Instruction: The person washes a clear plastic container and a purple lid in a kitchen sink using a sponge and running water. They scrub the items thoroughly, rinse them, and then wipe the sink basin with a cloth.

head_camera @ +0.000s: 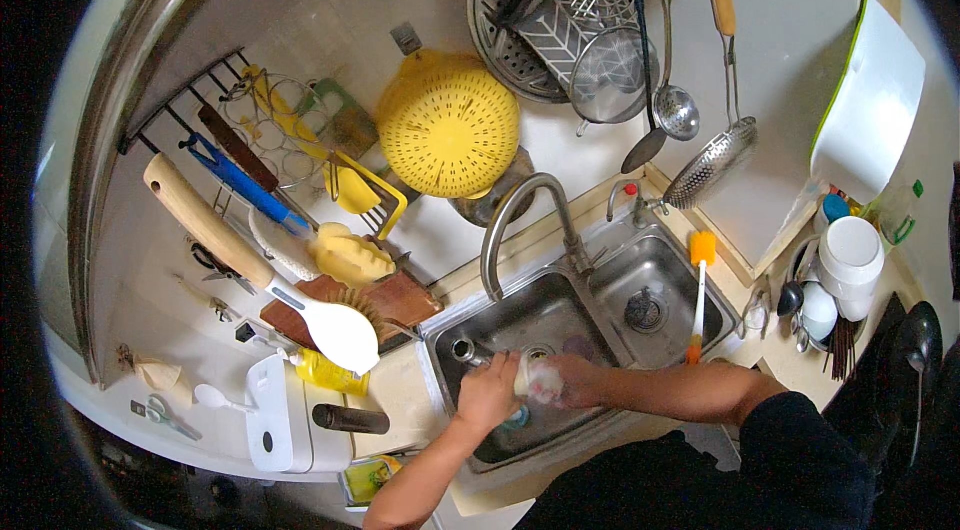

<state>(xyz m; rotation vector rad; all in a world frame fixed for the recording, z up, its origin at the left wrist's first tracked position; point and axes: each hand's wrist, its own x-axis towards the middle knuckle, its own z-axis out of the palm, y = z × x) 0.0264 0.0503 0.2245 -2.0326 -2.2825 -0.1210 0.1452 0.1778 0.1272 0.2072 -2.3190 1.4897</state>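
Observation:
Both of my hands are over the left basin of a steel double sink (504,447). My left hand (487,389) is wrapped around a shiny metal cylinder (466,351), whose round end sticks out past the fingers. My right hand (576,381) grips a white, foamy sponge or cloth (543,382) close beside the left fingers. Between the hands shows a pale, cream-coloured part (521,377); whether it belongs to the cylinder cannot be told. A small bluish round item (516,419) sits in the basin below the hands, partly hidden by them.
The curved faucet (495,230) arches over the left basin. An orange-headed bottle brush (703,290) lies across the right basin's edge. White bowls (851,256) and utensils stand at right. A white-headed brush (337,335), a yellow bottle (330,372) and a dark cylinder (351,418) are at left.

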